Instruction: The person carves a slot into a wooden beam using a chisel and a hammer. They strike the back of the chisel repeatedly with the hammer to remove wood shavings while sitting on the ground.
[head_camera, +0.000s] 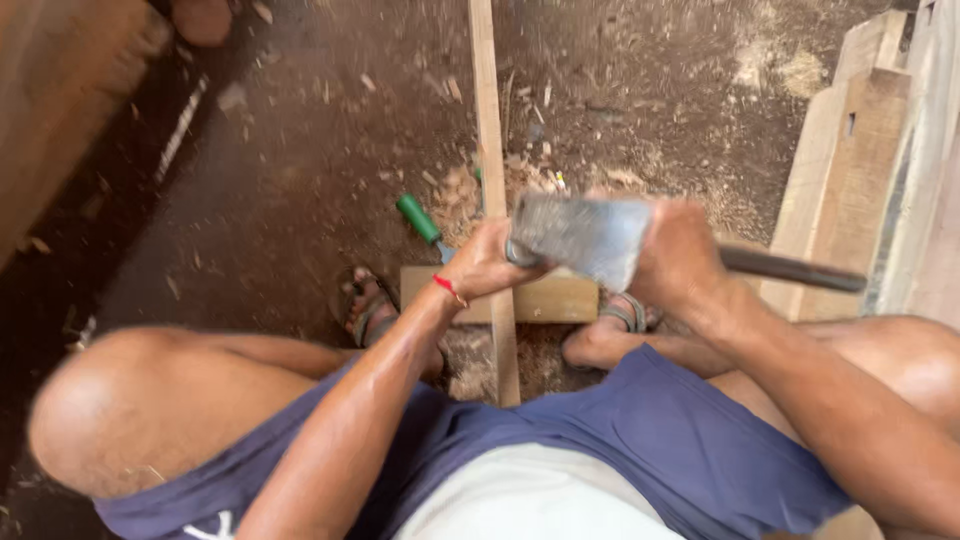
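My right hand (680, 262) grips a hatchet with a broad grey blade (580, 238) and a dark handle (795, 270) that sticks out to the right. My left hand (487, 265), with a red thread at the wrist, holds a long thin wooden strip (489, 150) that runs away from me across the dirt floor. The blade is right beside my left hand, over the strip. The strip lies across a short wooden block (550, 300) between my sandalled feet. I am squatting, knees wide apart.
A green-handled tool (420, 220) lies on the dirt just left of the strip. Wood chips and shavings (540, 170) are scattered around it. Thick timber planks (860, 170) lean at the right. A wooden beam (60, 110) crosses the top left.
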